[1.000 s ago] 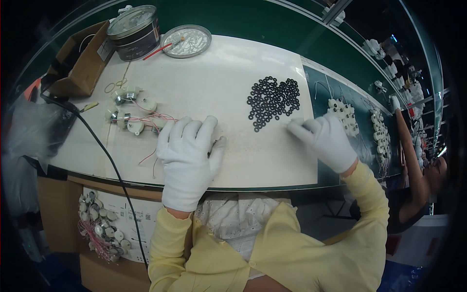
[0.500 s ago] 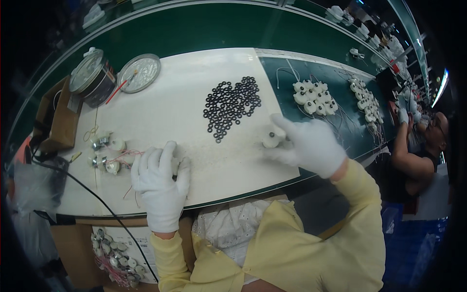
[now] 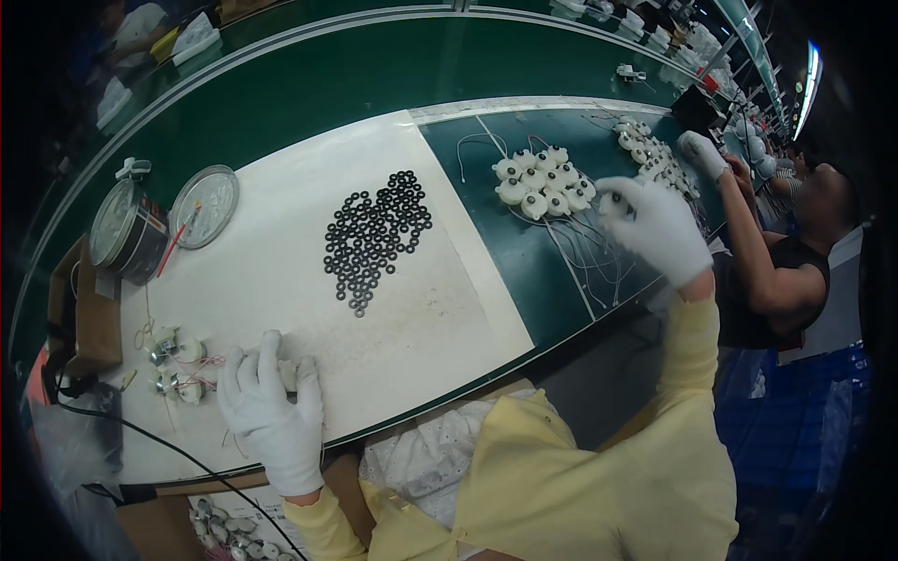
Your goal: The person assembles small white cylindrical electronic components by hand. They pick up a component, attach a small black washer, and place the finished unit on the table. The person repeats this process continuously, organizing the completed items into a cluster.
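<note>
Both my hands wear white gloves. Between the thumb and fingers of my right hand (image 3: 659,229) is a small white motor (image 3: 615,206), mostly hidden by the glove. That hand is over the green mat, just right of a cluster of white motors (image 3: 533,182) with black rings on their centres and thin wires trailing. At the near left, my left hand (image 3: 276,421) curls around another whitish motor (image 3: 289,375), of which only a bit shows. Left of it lie several motors (image 3: 178,366) with pink wires. Many loose black rings (image 3: 374,238) are spread on the white sheet.
A tub (image 3: 131,229), a round lid (image 3: 208,206) with a red-handled brush (image 3: 176,248) and a cardboard box (image 3: 94,318) stand at left. A black cable (image 3: 154,430) crosses the near left edge. More motors (image 3: 645,154) lie at far right, beside a co-worker (image 3: 776,252).
My right hand has carried its motor from the white sheet rightward to beside the cluster on the green mat. The view has turned right; my left hand keeps its hold.
</note>
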### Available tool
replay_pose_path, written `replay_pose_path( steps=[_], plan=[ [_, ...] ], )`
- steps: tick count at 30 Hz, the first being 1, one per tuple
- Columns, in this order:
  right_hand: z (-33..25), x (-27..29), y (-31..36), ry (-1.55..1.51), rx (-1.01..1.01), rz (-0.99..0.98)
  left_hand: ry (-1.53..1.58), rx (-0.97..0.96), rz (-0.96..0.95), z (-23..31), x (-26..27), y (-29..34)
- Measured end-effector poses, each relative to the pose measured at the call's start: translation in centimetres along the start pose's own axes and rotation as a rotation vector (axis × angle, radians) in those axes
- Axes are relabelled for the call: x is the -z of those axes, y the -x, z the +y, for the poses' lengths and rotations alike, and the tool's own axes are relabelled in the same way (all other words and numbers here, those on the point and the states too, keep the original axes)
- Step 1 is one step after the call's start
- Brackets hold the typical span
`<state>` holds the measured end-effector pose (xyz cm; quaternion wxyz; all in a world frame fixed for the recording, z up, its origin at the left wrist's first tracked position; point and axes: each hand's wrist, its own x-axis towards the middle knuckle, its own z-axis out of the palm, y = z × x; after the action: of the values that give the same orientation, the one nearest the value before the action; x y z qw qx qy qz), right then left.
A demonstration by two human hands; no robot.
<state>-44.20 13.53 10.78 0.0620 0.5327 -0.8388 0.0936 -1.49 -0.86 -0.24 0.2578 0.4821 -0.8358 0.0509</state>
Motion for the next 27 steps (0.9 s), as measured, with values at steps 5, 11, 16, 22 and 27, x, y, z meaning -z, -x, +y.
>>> replay_pose_path(
  steps=[5,11,16,22,27],
  plan=[
    [6.8,-3.1,-7.8,0.012,-0.061,-0.152,0.026,-0.028,0.052,-0.4,-0.3,0.0],
    [9.1,-6.4,-10.7,-0.184,0.035,-0.206,0.097,-0.065,0.152,-1.0,-0.8,0.6],
    [9.1,-6.8,-10.7,-0.143,0.044,-0.171,0.117,-0.12,0.253,-1.8,-0.7,1.0],
    [0.2,-3.3,-5.7,-0.558,0.207,0.311,0.215,-0.236,0.193,2.5,4.6,0.0],
    [-12.8,-5.2,-0.7,-1.637,0.215,-0.999,0.571,-0.504,0.336,9.7,6.1,-1.9]
  ],
)
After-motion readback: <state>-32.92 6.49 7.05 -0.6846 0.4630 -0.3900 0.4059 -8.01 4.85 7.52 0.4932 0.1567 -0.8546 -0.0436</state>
